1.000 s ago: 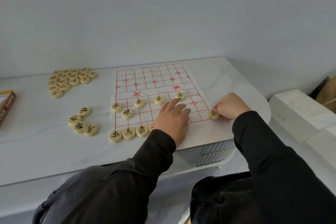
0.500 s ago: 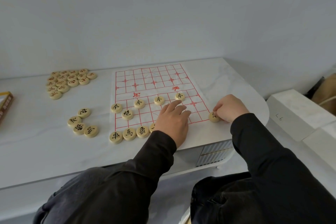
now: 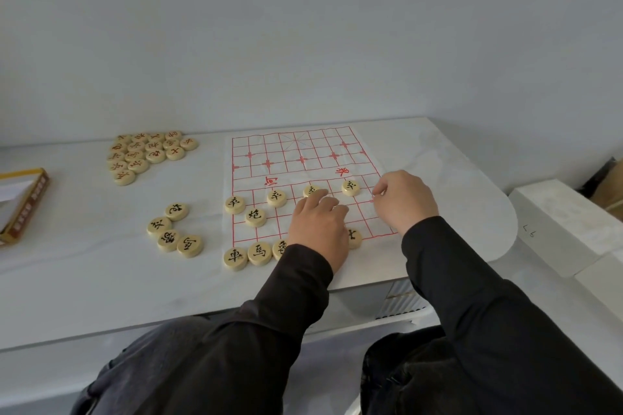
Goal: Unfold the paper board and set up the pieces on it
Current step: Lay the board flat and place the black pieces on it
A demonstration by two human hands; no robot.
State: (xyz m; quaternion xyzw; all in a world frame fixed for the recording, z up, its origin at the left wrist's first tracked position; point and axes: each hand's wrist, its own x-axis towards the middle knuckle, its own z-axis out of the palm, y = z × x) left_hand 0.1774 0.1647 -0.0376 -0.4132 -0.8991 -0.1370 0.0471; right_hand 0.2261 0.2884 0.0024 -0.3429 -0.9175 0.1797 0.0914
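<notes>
The paper board (image 3: 303, 152), white with a red grid, lies unfolded on the white table (image 3: 101, 280). Round wooden black-lettered pieces stand on its near half: a row of soldiers (image 3: 277, 197), a cannon (image 3: 255, 216), and a bottom row starting with a chariot (image 3: 235, 258). Another piece (image 3: 354, 237) shows between my hands. My left hand (image 3: 320, 226) rests flat on the board, fingers spread, fingertips by a soldier (image 3: 312, 190). My right hand (image 3: 404, 202) hovers at the board's right edge with its fingers pinched together; the piece in them is mostly hidden.
Several loose black-lettered pieces (image 3: 175, 232) lie left of the board. A heap of red-lettered pieces (image 3: 148, 155) sits at the back left. A yellow-rimmed box (image 3: 23, 205) is at the far left edge. White blocks (image 3: 556, 222) stand right of the table.
My right hand has lifted the piece from the board's near right corner and moved up along the right edge to the soldier row. My left hand has stayed on the board.
</notes>
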